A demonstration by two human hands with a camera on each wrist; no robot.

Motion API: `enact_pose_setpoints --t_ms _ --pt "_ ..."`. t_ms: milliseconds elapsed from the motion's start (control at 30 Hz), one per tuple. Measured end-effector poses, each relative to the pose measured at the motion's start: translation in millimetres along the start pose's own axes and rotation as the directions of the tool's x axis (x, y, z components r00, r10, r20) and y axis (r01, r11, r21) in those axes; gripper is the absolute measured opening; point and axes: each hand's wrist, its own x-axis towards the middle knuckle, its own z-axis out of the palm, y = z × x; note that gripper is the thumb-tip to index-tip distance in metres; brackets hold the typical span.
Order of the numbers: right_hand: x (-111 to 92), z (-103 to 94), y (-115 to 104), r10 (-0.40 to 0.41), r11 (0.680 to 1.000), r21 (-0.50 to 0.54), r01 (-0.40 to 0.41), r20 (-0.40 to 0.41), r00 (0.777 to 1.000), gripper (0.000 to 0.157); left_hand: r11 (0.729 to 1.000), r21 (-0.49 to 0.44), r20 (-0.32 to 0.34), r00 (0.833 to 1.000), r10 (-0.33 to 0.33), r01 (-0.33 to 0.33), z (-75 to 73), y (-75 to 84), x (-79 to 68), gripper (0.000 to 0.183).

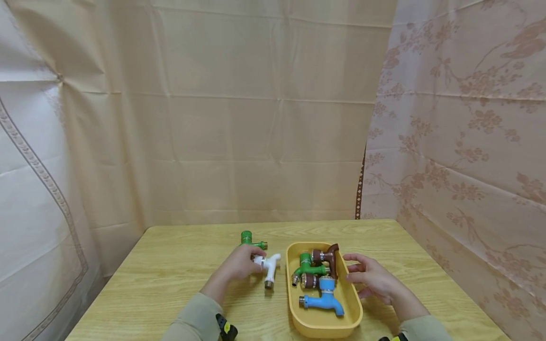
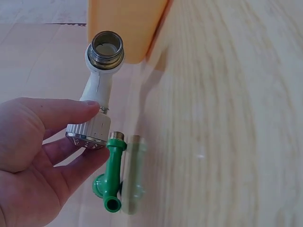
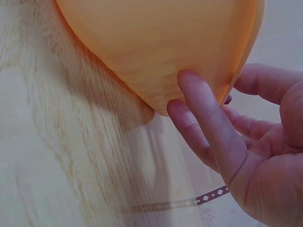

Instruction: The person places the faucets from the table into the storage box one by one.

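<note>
My left hand (image 1: pixel 245 263) pinches a white plastic tap (image 1: pixel 269 267) by its ribbed knob, left of the yellow bin (image 1: pixel 326 332). In the left wrist view the thumb lies on one side of the knob and fingers on the other; the tap's threaded metal end (image 2: pixel 106 49) points at the camera. A green tap (image 2: pixel 112 170) lies on the table beyond that hand. At the bin's right side is my right hand (image 1: pixel 375 279), its fingers spread and loosely extended, fingertips right at the outer wall (image 3: pixel 156 52).
Inside the bin lie a green tap (image 1: pixel 308 269), a blue tap (image 1: pixel 323 301), a brown tap (image 1: pixel 330 258) and another brown knob (image 1: pixel 309 281). The wooden table (image 1: pixel 162 284) ends at beige curtains (image 1: pixel 256 142) behind and a floral curtain (image 1: pixel 477 156) on the right.
</note>
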Motion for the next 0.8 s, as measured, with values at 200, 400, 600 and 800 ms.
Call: enact_pose_setpoints --t_ms 200,400,600,800 --pt "0.8 -0.9 1.3 0.005 1.000 -0.003 -0.005 -0.003 1.000 0.068 0.999 -0.029 -0.007 1.000 -0.016 0.015 -3.4 4.3 -2.1 0.041" --pt "0.7 -0.8 1.3 0.012 1.000 -0.012 -0.013 -0.010 1.000 0.068 0.999 -0.045 -0.034 0.999 0.005 -0.006 -9.4 13.1 -5.8 0.035" --pt "0.3 -0.6 0.2 0.009 1.000 -0.007 -0.009 -0.005 1.000 0.069 0.998 -0.058 -0.062 0.998 0.031 -0.034 -14.2 20.7 -8.3 0.031" --pt "0.5 -0.3 -1.3 0.014 1.000 -0.007 -0.015 -0.012 1.000 0.069 0.994 -0.095 -0.096 0.994 0.049 -0.058 -17.9 26.7 -11.5 0.030"
